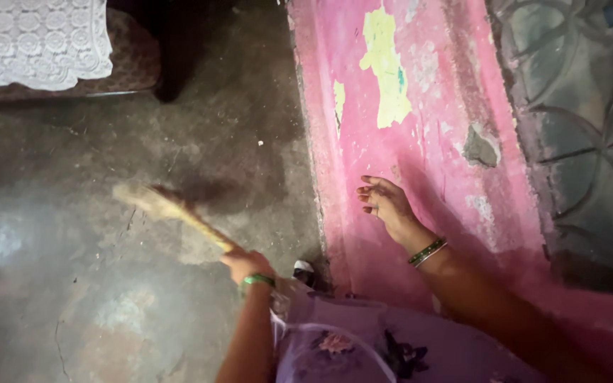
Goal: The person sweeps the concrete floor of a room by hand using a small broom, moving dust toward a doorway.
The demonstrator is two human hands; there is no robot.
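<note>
My left hand (pixel 246 264) is closed around the handle of a straw-coloured hand broom (pixel 172 209). The broom's blurred brush end lies low over the grey concrete floor (pixel 72 269), pointing up and left. A green bangle sits on that wrist. My right hand (pixel 384 202) holds nothing. Its fingers are spread and rest against a pink wall (pixel 420 142) with peeling yellow patches. Green and white bangles circle the right wrist.
A piece of furniture under a white lace cloth (pixel 37 42) stands at the top left, with a dark leg beside it. A dark metal grille (pixel 583 128) runs along the right of the pink wall. My lilac flowered garment (pixel 349 340) fills the bottom centre.
</note>
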